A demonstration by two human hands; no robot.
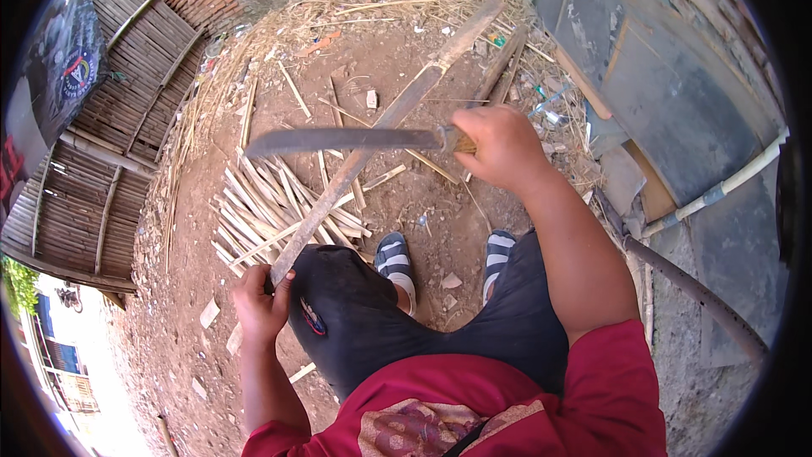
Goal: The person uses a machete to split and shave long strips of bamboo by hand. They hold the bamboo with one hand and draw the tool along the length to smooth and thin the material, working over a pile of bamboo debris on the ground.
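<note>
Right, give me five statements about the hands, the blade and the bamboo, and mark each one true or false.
1. The right hand grips the handle of a long blade. True.
2. The left hand is empty. False: it holds the near end of a long bamboo slat.
3. The blade lies across the slat. True.
4. A pile of split bamboo strips lies on the dirt ahead of the left knee. True.
5. The person is barefoot. False: striped sandals are on both feet.
</note>
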